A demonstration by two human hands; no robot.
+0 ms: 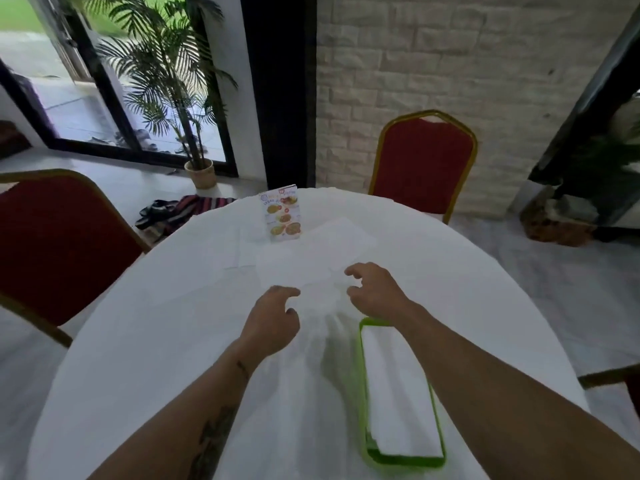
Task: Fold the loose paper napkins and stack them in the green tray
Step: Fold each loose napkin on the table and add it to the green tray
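Observation:
Loose white paper napkins [311,251] lie spread on the white tablecloth in the middle of the round table, hard to tell apart from the cloth. My left hand [273,320] hovers at the near edge of them, fingers curled and apart, holding nothing. My right hand [374,289] is a little to the right, fingers bent and spread over the napkins' near right corner, nothing in it. The green tray [363,393] lies near my right forearm and holds a stack of folded white napkins [398,389].
A standing menu card [282,213] sits at the table's far side behind the napkins. Red chairs stand at the left [59,244] and the far right [422,161]. A potted palm [199,171] is by the window.

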